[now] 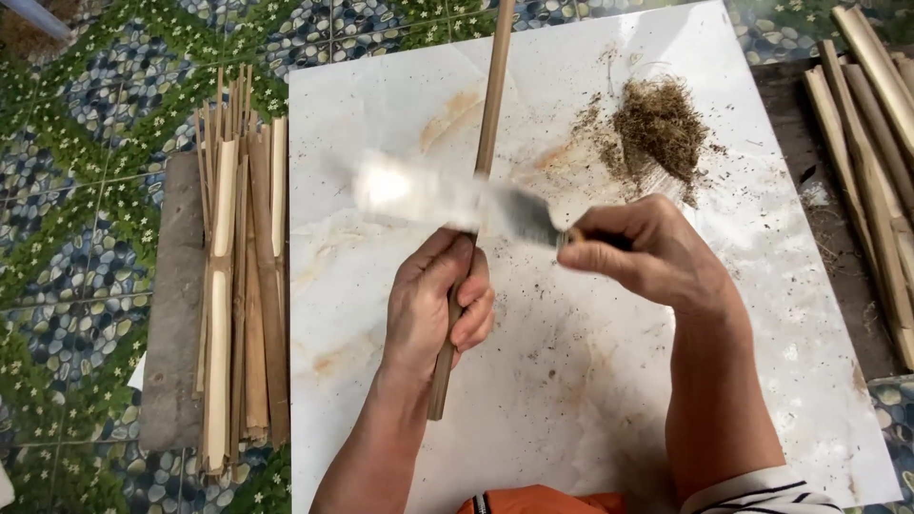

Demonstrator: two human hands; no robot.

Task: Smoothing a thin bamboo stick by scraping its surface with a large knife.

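Observation:
My left hand (436,303) grips a long thin bamboo strip (488,114) that runs from near my wrist up past the top edge. My right hand (647,252) is closed on the handle of a knife (447,198). Its broad blade, blurred by motion, lies across the strip just above my left fingers. Both hands hover over a white marble-patterned tile (571,381).
A heap of brown shavings (657,128) lies on the tile's upper right. A stack of split bamboo strips (240,286) rests on a grey slab at the left. More bamboo strips (876,152) lie at the right edge. Patterned floor surrounds everything.

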